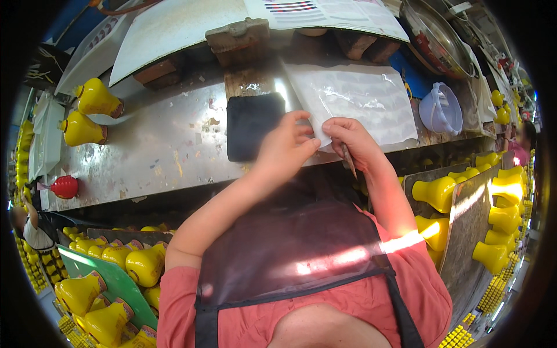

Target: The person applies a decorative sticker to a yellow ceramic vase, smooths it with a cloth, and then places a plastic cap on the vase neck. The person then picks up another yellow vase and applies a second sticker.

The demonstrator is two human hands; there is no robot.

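while two hands (pixel 316 142) pinch one clear sheet (pixel 360 98).

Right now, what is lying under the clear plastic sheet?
Under the clear plastic sheet the metal workbench shows through. Both hands, left hand and right hand, cover its near corner.

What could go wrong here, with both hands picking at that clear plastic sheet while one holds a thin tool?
1. The right hand keeps a thin pointed tool close to the left hand; a slip might prick a finger.
2. The clear plastic sheet overhangs the bench edge, so it could slide off or crease.
3. The tool's point might scratch or pierce the sheet.
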